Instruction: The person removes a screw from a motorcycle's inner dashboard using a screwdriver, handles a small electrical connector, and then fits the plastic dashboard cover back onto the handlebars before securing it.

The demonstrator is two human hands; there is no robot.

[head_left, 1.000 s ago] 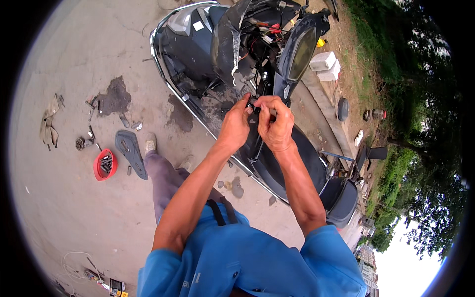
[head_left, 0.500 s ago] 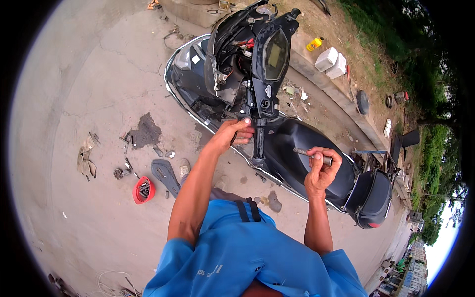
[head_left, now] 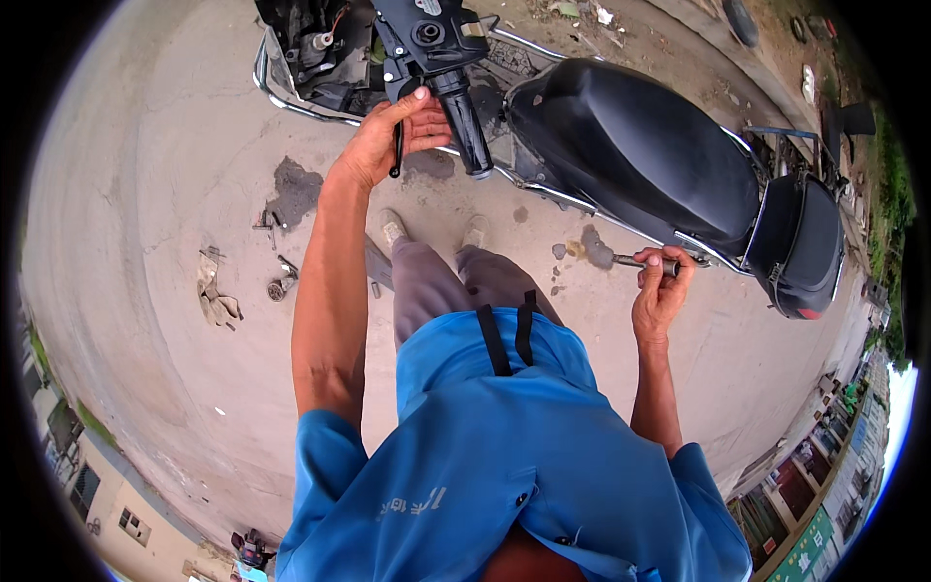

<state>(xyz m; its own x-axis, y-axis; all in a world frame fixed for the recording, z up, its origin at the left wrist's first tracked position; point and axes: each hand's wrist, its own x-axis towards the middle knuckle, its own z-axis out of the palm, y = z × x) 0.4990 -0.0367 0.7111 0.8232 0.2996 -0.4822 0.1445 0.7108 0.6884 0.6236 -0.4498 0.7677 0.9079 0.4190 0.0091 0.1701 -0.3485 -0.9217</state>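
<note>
My left hand (head_left: 393, 136) grips the brake lever (head_left: 397, 155) beside the black handlebar grip (head_left: 465, 131), with the thumb over the lever's mount and the fingers curled toward the grip. My right hand (head_left: 664, 286) holds a metal socket tool (head_left: 667, 267) with a thin shaft pointing left, out past the lower side of the scooter. The scooter's handlebar housing (head_left: 422, 29) has scuffed controls on it, and its black seat (head_left: 635, 145) stretches to the right toward the rear box (head_left: 795, 242). The opened front bodywork (head_left: 310, 58) shows wires and parts.
A cloth glove (head_left: 213, 291) and metal parts (head_left: 281, 281) lie on the concrete ground to my left, near dark stains. My feet (head_left: 393, 223) stand below the handlebar. A concrete kerb (head_left: 679, 29) runs behind the scooter. Buildings show at the rim.
My hands have parted: the left moved onto the lever, the right moved rightward and down, holding the socket tool. The view has shifted, so the scooter sits higher and further right.
</note>
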